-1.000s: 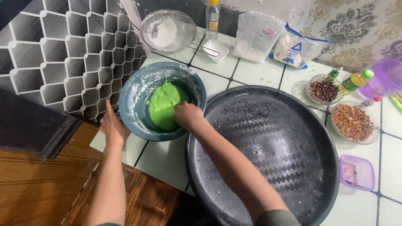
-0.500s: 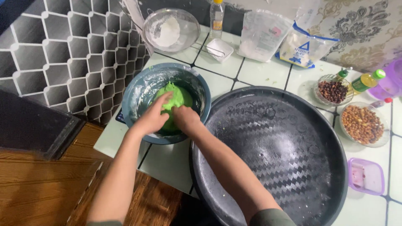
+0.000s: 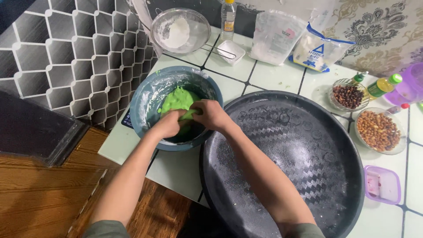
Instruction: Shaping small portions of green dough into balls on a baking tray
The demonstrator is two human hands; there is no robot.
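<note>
— Left edge? Room there?
— Little. Bowl (image 3: 176, 108) close to the counter (image 3: 180, 169) edge, honeycomb wall just beyond, wood floor below.
— Hands?
— Both inside the bowl. Left hand (image 3: 167, 124) clenched on green dough (image 3: 178, 101); right hand (image 3: 211, 115) gripping the same lump, touching the left.
— To the right?
— Big dark tray (image 3: 304, 176) hard against the bowl rim, overhanging the near edge, right forearm across it. No free gap between the two.
— Behind?
— Sieve (image 3: 180, 31) with flour, small white dish, bottle (image 3: 228, 17), two flour bags (image 3: 299, 42).
— Far right?
— Bowls of dark beans (image 3: 347, 96) and peanuts (image 3: 379, 131), a purple box (image 3: 381, 184) near the tray rim.
</note>
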